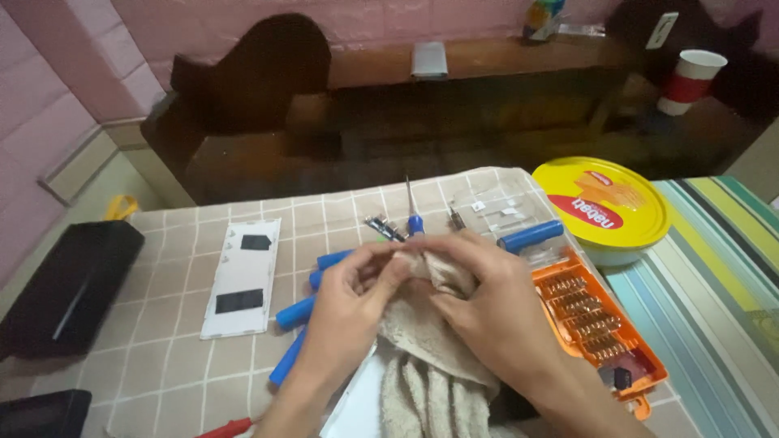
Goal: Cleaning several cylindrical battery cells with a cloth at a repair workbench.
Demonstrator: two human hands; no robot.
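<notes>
Head view: both hands, left [350,302] and right [487,304], pinching a beige towel [422,357] above blue cylinders [294,313].

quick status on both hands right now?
Left hand: closed, pinching the beige towel at its bunched top.
Right hand: closed, gripping the same towel from the other side.
</notes>
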